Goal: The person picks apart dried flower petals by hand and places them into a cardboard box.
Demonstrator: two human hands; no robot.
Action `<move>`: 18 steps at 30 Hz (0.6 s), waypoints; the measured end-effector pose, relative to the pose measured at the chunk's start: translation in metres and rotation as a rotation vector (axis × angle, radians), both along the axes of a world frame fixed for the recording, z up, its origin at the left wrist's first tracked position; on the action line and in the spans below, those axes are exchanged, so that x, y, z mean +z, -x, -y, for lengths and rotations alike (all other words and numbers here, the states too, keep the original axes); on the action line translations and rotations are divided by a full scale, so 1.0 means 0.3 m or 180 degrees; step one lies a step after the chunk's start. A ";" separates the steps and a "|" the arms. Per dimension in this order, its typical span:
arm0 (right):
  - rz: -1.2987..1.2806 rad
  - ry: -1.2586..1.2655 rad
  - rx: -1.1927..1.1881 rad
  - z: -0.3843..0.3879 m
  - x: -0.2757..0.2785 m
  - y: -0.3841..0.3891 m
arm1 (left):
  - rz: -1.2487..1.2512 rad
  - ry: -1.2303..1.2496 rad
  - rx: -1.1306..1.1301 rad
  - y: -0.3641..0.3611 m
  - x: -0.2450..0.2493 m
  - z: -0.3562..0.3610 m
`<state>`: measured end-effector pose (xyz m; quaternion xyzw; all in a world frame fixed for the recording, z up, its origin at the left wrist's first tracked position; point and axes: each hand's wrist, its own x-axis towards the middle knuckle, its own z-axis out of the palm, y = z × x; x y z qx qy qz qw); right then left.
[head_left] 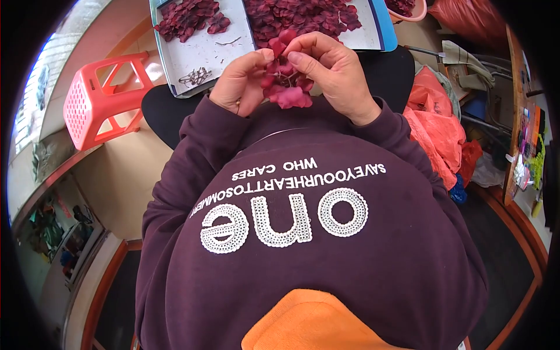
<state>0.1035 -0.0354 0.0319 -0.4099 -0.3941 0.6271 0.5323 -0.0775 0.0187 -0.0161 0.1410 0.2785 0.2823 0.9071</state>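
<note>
A crimson artificial flower cluster [290, 97] with thin brownish stems hangs between my two hands, above the near edge of a shallow box. My left hand [244, 80] is closed on its left side, thumb and fingertips pinching near the top. From the right, my right hand [337, 73] pinches the upper part between thumb and forefinger. Just beyond them lies the white box [174, 65] with a blue rim, split by a divider. Loose dark red blossoms [189, 17] fill part of its left side, and a bigger heap of blossoms [297, 16] is on the right. A small bundle of wiry stems [196, 76] sits in its near left corner.
A pink plastic stool [96, 102] stands at the left. To the right are red plastic bags [431, 125] and a wooden-edged board [513, 116] with small items. A pink basin [411, 13] with more blossoms is at the top right.
</note>
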 end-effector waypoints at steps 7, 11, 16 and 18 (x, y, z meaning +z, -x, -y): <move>0.0136 0.0113 0.0136 0.008 -0.079 -0.040 | 0.0227 0.0506 -0.0247 -0.043 0.021 0.061; -0.0154 0.0128 0.0326 -0.002 -0.100 -0.050 | 0.0004 0.0602 -0.0124 -0.044 0.003 0.064; -0.0563 0.0440 -0.0108 -0.002 -0.093 -0.040 | -0.0695 0.0595 0.0106 -0.043 -0.010 0.051; 0.0056 0.0186 -0.0151 -0.002 -0.098 -0.044 | -0.0934 0.0051 0.0612 -0.014 -0.042 0.038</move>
